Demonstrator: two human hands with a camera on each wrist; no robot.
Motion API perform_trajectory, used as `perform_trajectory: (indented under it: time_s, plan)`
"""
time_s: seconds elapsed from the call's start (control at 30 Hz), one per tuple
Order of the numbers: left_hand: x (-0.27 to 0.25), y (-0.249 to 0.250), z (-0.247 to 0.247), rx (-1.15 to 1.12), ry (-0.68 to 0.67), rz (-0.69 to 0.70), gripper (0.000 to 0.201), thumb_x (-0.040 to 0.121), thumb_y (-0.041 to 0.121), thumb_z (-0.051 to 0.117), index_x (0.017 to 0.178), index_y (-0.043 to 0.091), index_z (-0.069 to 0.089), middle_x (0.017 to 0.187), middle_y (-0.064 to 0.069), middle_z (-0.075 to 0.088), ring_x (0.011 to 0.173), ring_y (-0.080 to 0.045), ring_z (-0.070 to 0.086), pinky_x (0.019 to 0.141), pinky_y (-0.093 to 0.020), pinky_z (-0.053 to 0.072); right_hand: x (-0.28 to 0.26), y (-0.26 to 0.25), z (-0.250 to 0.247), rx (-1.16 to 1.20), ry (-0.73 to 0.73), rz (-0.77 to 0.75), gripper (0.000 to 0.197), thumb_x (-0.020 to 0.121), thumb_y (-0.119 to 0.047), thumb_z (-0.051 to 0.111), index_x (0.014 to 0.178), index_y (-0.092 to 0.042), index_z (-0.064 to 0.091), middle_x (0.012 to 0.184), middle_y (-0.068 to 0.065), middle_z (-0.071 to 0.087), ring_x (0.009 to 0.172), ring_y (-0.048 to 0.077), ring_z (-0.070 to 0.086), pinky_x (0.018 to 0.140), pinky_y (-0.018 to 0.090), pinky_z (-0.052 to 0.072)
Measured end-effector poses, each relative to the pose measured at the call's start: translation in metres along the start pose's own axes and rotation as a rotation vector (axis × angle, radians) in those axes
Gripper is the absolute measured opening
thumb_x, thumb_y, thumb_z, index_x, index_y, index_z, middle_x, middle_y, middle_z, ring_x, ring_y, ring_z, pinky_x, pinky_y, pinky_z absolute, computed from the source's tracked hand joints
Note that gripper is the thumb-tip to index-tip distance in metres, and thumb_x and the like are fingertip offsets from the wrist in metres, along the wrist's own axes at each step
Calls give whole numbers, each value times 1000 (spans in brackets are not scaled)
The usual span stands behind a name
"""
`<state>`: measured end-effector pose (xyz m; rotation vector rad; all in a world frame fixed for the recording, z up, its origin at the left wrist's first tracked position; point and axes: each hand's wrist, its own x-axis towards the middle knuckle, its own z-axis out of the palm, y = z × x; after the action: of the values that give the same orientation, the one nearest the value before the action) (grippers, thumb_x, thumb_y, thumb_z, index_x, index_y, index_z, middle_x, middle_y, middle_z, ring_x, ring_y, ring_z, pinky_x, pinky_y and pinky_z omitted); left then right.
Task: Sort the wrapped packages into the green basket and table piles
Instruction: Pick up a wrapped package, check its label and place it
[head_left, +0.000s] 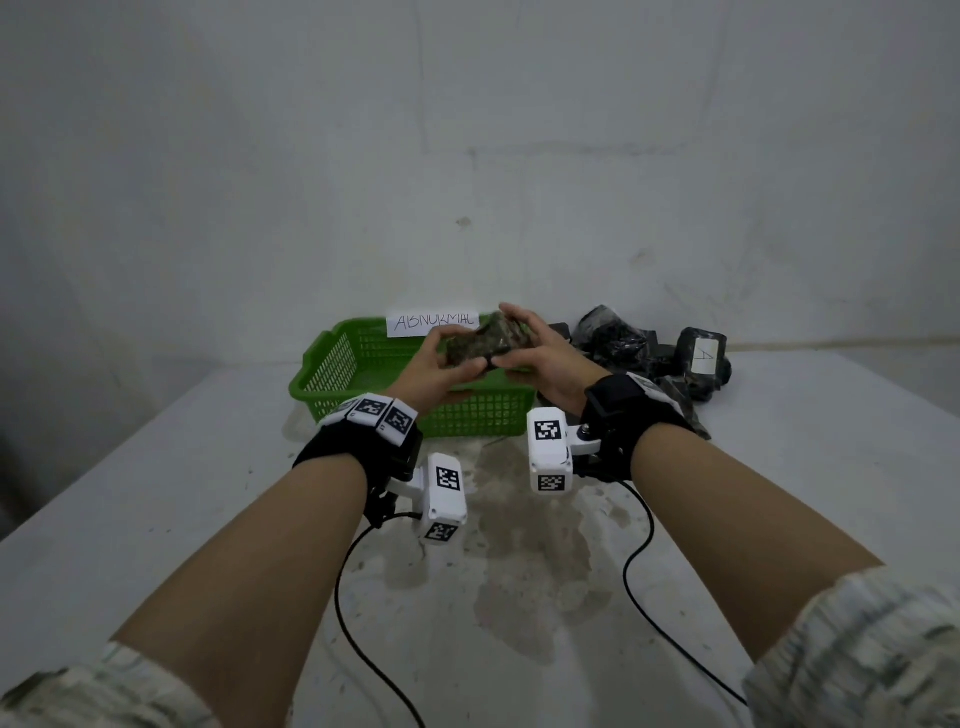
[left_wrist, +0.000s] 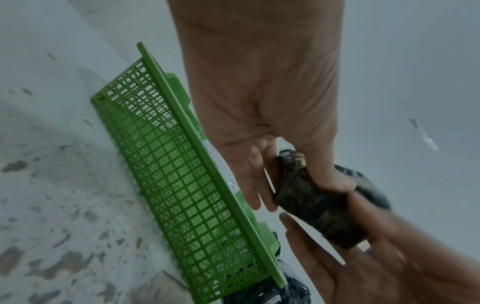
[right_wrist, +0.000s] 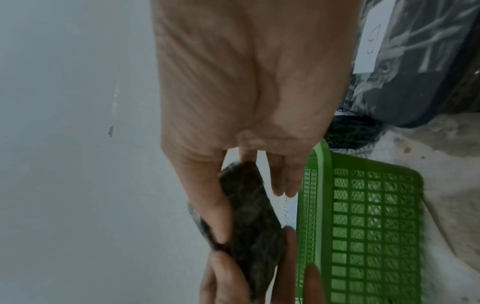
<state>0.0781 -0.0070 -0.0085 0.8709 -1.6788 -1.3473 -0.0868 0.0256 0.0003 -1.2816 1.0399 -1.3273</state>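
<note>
While both hands' grips clamp mottled wrapped package (head_left: 485, 343) | perforated green basket (head_left: 332, 364) beneath | speckled table (head_left: 156, 493)

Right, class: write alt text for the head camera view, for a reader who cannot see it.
Both hands, left hand and right hand, hold one dark wrapped package above a green basket with a handwritten paper label on its far rim. To the right, more dark packages lie piled on the grey table by a pale wall.
</note>
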Motion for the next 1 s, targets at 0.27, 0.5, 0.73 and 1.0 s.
perform_trajectory:
  time_s: [0.27,0.5,0.73,1.0]
  plan:
    - [-3,5,-8,136,11,37,49,73,-4,73,98,29,47,122,-20,53,102,-29,60,70,-29,57,1,3,-6,-1,-91,11,71,74,25,57,122,-27,53,131,17,50,110,33,59,64,27,57]
    - [2,7,6,58,-5,-197,17,90,20,60,98,14,46,99,-8,59,83,-17,60,74,-28,48,2,-5,7,-222,144,-21,32,89,-32,64,116,-17,62,116,6,62,99,18,59,78,28,47]
    - [-3,11,13,-78,35,-208,38,94,34,52,119,8,42,112,-10,57,91,-23,62,74,-41,55,3,-8,18,-352,153,-74,33,96,-34,53,117,-11,61,115,9,58,111,24,55,103,42,44]
    - [0,19,17,-179,85,-201,29,98,24,46,121,6,40,121,-12,46,102,-28,55,71,-43,56,-3,-12,18,-301,78,-33,46,98,-20,50,142,-11,40,139,12,47,125,24,49,97,27,45]
